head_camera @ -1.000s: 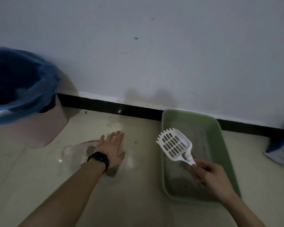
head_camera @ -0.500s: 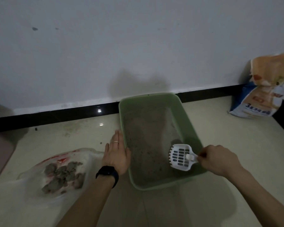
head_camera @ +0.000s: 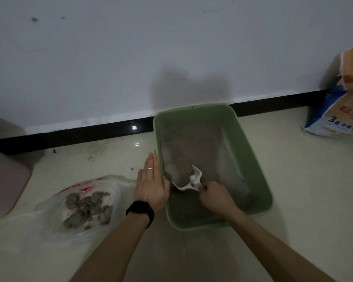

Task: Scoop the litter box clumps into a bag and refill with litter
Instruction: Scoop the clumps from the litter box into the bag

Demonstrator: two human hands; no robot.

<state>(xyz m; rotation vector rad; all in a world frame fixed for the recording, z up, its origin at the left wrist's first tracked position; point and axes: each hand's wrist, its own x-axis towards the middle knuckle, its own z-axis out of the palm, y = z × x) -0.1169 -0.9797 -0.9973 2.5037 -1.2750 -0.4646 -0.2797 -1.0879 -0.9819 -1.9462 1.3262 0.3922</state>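
A green litter box [head_camera: 251, 157] with grey litter sits on the floor against the wall. My right hand [head_camera: 215, 197] grips the handle of a white slotted scoop [head_camera: 192, 179], whose head digs into the litter near the box's left wall. My left hand [head_camera: 152, 182] lies flat with straight fingers against the outside of that left wall. To the left, a clear plastic bag [head_camera: 55, 226] lies on the floor with several grey clumps [head_camera: 86, 208] in it.
A blue and orange litter sack [head_camera: 340, 112] leans against the wall at the far right. A pinkish bin base [head_camera: 2, 180] stands at the left edge. A black skirting strip [head_camera: 69, 133] runs along the wall behind the box.
The view has swung right from the bin to the litter box. My right hand has carried the scoop from the box's right side down into the litter at the left. My left hand moved to the box wall.
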